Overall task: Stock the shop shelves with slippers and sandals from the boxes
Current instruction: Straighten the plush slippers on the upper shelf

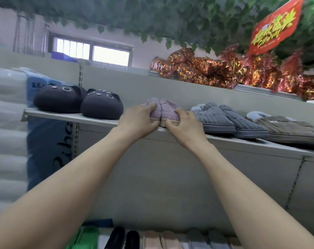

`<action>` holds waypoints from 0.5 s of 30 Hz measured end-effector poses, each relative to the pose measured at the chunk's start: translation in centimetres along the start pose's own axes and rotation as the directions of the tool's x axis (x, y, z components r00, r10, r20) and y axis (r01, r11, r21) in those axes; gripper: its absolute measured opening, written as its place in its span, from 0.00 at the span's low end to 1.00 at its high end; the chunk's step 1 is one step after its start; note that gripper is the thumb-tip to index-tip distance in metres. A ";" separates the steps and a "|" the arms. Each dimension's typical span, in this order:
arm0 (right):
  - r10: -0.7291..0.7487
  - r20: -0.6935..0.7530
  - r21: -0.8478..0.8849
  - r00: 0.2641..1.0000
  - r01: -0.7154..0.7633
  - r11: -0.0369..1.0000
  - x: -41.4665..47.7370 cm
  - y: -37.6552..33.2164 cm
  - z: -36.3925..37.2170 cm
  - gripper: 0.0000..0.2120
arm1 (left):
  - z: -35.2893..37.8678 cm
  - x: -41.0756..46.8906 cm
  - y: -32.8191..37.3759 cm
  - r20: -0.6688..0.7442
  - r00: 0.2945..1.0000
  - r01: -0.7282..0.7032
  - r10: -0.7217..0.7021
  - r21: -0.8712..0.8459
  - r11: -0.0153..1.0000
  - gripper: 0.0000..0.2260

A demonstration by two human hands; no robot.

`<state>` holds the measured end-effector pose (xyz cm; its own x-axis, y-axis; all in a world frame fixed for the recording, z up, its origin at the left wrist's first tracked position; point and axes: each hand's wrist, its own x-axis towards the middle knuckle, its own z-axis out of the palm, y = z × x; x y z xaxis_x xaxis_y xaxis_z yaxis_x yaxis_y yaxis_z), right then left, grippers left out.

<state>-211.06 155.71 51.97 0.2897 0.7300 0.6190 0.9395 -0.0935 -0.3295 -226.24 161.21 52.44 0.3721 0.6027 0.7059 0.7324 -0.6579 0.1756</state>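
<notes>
Setting a pair down is the step I judge myself to be on. Nearest me, a lower row holds a black pair beside a pale pink pair.

Above them both my arms reach up to the shelf. My left hand curls its fingers over the toe of one mauve slipper, thumb under the sole. My right hand grips the other the same way.

The mauve slippers sit side by side at the shelf's front edge. They lie between the black cat slippers toward the left end and the grey slippers, which they nearly touch.

Next, I think, I should square the soles to that edge, keep the gap even, and loosen both hands without dragging the pair. The boxes are out of view.
</notes>
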 end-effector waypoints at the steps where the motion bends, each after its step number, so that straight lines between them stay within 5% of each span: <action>1: -0.010 -0.020 -0.003 1.000 0.010 1.000 -0.2 -0.1 0.0 0.24 | 0.2 -0.2 -0.2 -0.008 1.000 -0.008 0.008 0.000 1.000 0.24; 11: -0.066 -0.061 -0.073 0.996 0.061 0.995 0.2 -0.4 2.1 0.24 | 0.6 -0.8 -2.0 -0.007 1.000 -0.027 0.027 0.001 1.000 0.23; 15: -0.237 -0.259 -0.193 0.936 0.190 0.963 -0.3 -3.0 2.3 0.23 | -1.6 -2.9 -3.9 -0.361 0.913 -0.168 0.191 0.095 0.981 0.14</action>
<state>-214.42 157.36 51.13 0.0959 0.5301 0.8425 0.9947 -0.0815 -0.0620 -231.08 161.34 50.82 0.2742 0.2615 0.9254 0.7100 -0.7041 -0.0114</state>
